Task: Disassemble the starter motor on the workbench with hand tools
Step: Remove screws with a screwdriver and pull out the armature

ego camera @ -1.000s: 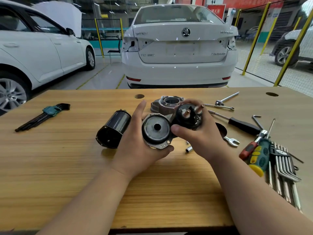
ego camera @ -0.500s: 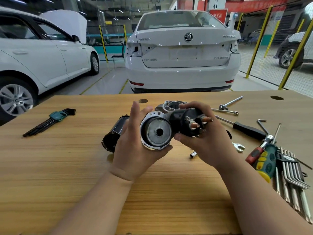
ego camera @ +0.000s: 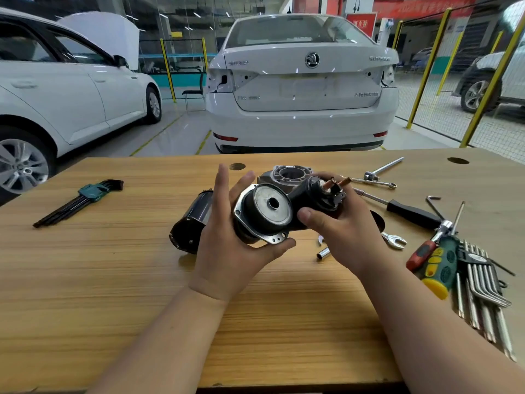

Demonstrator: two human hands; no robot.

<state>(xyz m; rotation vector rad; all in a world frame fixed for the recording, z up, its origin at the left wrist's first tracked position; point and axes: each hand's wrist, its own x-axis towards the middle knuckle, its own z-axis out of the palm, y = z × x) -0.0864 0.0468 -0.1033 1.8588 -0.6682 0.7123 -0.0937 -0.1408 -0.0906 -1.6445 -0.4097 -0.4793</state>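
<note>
Gripping the starter motor assembly (ego camera: 272, 214) with both hands, the person held it above the middle of the wooden workbench (ego camera: 113, 280), clear of the top. Its near side showed a bright metal flange with small holes at the lower corner. On that flange sat a black collar around a dull grey round face with a dark hole at its centre. Joined on the right was the black solenoid (ego camera: 315, 194), its two copper-coloured terminal studs pointing up and to the right. The left hand (ego camera: 227, 251) cradled the flanged end, thumb hooked under the lower edge and fingers reaching up behind it. The right hand (ego camera: 349, 237) was wrapped round the solenoid, thumb pressed on its near side and fingers curled over the top. Behind the left hand a black cylindrical motor casing (ego camera: 193, 220) lay on its side, and an aluminium drive-end housing (ego camera: 287, 174) lay beyond the held part. A short silver sleeve (ego camera: 324, 253) and an open-end spanner (ego camera: 394, 240) lay near the right wrist. A green-clipped hex key set (ego camera: 85, 197) lay far to the left, with screwdrivers (ego camera: 439, 265) and more keys at the right. A second earlier the studs had pointed almost at the camera; since then the assembly had been turned so that they angled away, while both hands kept their hold.
</note>
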